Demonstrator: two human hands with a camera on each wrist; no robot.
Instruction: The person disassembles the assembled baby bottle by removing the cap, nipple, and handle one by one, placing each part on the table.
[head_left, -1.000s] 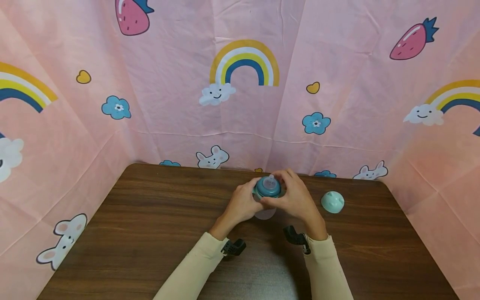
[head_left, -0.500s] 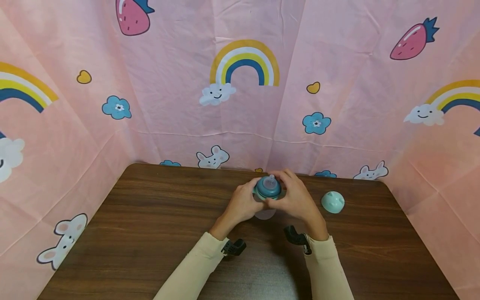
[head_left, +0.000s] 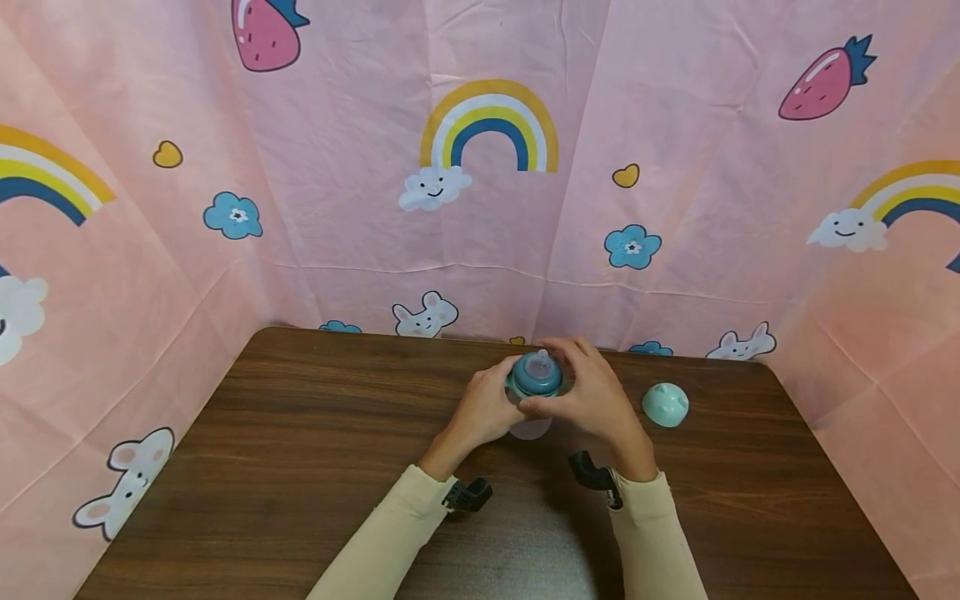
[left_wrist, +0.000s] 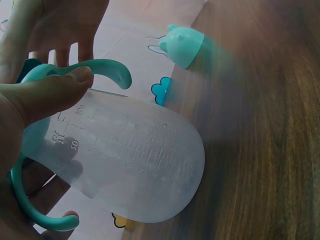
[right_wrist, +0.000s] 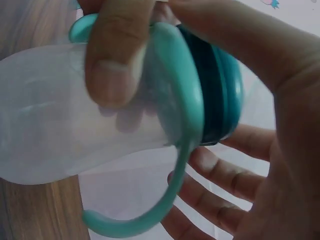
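Note:
A baby bottle (left_wrist: 135, 155) with a clear body, measuring marks and mint handles (right_wrist: 125, 227) stands between both hands, its nipple (head_left: 540, 364) pointing up. My left hand (head_left: 489, 407) grips it round the neck, and its thumb (left_wrist: 55, 100) lies across the handle ring. At the top, my right hand (head_left: 592, 393) curves round the dark teal collar (head_left: 537, 382), thumb on the near side and fingers on the far side. In the right wrist view several right fingers (right_wrist: 220, 170) show behind the collar. A mint dome cap (head_left: 665, 404) with small ears sits to the right.
The dark wooden table (head_left: 315, 467) ends at the back against a pink patterned cloth (head_left: 345, 167), which also hangs along both sides. Black wrist mounts (head_left: 468, 495) stick out from both cream sleeves (head_left: 390, 542).
My right thumb slides a little right along the collar's near side, then back left. The left hand, the bottle and the cap stay in place.

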